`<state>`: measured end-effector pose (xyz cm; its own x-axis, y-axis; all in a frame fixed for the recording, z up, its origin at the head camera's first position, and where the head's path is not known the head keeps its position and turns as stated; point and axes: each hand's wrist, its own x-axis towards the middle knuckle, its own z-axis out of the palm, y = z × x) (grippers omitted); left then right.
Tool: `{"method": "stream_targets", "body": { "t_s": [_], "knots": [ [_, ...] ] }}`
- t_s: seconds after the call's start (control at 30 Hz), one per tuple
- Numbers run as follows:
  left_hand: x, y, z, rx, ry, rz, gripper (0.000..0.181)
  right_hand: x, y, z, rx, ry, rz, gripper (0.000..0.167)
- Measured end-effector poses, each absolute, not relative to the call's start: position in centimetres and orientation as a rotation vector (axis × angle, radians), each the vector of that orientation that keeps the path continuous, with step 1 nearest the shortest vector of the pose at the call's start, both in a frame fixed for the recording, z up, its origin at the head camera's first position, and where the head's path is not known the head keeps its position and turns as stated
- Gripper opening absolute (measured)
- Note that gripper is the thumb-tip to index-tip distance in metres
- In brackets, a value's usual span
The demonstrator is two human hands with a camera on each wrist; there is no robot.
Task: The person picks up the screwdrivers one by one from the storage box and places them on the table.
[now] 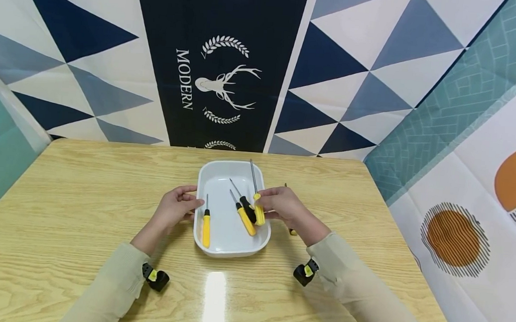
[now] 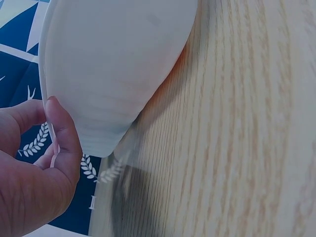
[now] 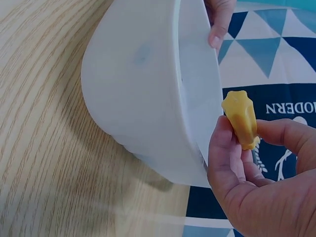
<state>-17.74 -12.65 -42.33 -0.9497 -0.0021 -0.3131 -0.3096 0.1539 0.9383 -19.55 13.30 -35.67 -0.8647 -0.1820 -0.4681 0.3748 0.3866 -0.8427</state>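
Wood-grain table (image 1: 103, 195) is under everything; white tray (image 1: 222, 233) sits on it. L hand (image 1: 176, 207) pinches tray's L wall, thumb over the rim, other fingers outside; poss. trouble: tray tips or skids if that grip lifts or slackens, b/c only one side's braced. R hand (image 1: 287, 205), at tray's R side, grasps a long-shaft screwdriver (image 1: 260, 214) by its ribbed yellow handle, btwn thumb & fingertips. That tool's over tray's R half, shaft reaching to the far R rim. Main risk, I'd say: tip snags the rim b/c the shaft reaches so far, or handle twists out b/c it's a fingertip-only hold. Inside tray, just L of the held tool: black-handled screwdriver (image 1: 249, 211) & slim yellow screwdriver (image 1: 246, 221), side by side, so a drop could hit them & send them rolling. Yellow-and-black screwdriver (image 1: 206, 231) lies along tray's L wall, nr L thumb; a tray jolt could prob. roll it. Smallest bit showing: yellow-and-black end (image 1: 293, 232) of a mostly hidden tool, R of tray by R wrist; type can't tell. Could get knocked if the wrist dips.
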Motion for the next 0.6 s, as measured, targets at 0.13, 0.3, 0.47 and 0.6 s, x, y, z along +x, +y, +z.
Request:
{"method": "stream_targets", "body": {
  "t_s": [0.13,0.3,0.47,0.6],
  "knots": [
    [-17.7,-12.6,-42.3,-0.300,2.192,1.876,0.053,-19.6,13.6,-35.7,0.166,2.148,-1.510,0.039],
    [-17.7,-12.6,-42.3,-0.306,2.191,1.872,0.053,-19.7,14.2,-35.8,0.169,2.154,-1.515,0.041],
    [-17.7,-12.6,-42.3,-0.310,2.192,1.867,0.053,-19.7,14.8,-35.6,0.179,2.149,-1.526,0.041],
    [-17.7,-12.6,-42.3,-0.313,2.192,1.863,0.052,-19.6,15.3,-35.6,0.161,2.160,-1.523,0.041]
  ]
}}
